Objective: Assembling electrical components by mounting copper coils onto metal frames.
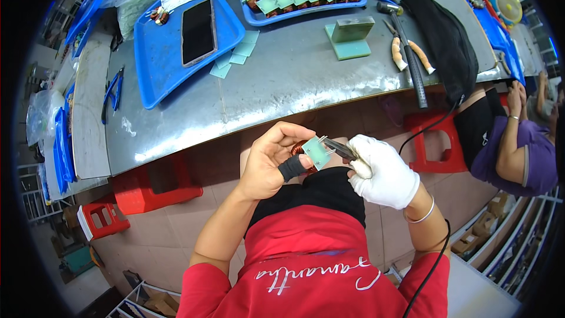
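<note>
Over my lap, in front of the table edge, my left hand [272, 162] grips a copper-wound coil [299, 149] with a pale green square plate [318, 152] on it. Thin metal pins stick out from the plate. A black wrap covers my left thumb, which presses at the plate's edge. My right hand [382, 172], in a white glove, is closed around pliers [342, 148]. The dark jaws of the pliers reach the pins at the plate's right side; whether they clamp a pin I cannot tell.
On the metal table [271, 82] stand a blue tray [162, 79] with a phone [199, 32], another tray [259, 21] of several green-plated coils, a green block [350, 38], a hammer [415, 65], pliers [406, 50] and a black bag [444, 41]. A co-worker [515, 141] sits at the right.
</note>
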Tool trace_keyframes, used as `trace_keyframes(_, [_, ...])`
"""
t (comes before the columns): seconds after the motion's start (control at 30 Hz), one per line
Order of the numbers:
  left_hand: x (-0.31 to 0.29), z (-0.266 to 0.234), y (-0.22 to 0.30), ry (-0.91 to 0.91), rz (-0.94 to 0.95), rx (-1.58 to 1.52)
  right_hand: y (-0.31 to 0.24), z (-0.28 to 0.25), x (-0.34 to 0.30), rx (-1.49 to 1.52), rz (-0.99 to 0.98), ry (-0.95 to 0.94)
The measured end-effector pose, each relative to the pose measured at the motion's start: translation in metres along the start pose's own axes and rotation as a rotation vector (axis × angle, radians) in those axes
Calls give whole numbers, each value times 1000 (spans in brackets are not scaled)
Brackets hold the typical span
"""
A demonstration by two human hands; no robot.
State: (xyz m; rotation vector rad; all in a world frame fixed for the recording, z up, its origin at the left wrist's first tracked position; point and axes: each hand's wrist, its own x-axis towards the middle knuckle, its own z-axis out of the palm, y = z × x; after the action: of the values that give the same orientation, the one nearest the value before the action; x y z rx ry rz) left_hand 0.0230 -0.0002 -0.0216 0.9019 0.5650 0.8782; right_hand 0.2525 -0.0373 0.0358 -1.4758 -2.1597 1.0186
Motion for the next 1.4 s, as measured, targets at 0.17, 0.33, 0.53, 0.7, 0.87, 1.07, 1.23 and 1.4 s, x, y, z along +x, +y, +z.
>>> trace_keyframes(0.17, [5,5,1,-51,-22,-123,5,8,2,22,-10,46])
trace_keyframes(0.33, [5,13,4,6,-27,-44,4,10,4,61,-10,60])
trace_keyframes(0.53, [8,18,6,127,-82,-76,0,13,3,499,297,147])
trace_keyframes(0.7, [12,28,12,171,-108,-121,4,18,3,567,284,233])
trace_keyframes(0.87, [15,38,18,199,-138,-172,5,21,2,652,282,286])
trace_keyframes(1.07, [16,41,19,218,-128,-150,2,21,1,701,301,281])
trace_keyframes(1.23, [16,43,18,216,-91,-118,1,21,1,714,293,284])
trace_keyframes(1.4, [17,44,17,243,-102,-121,2,24,2,731,283,318])
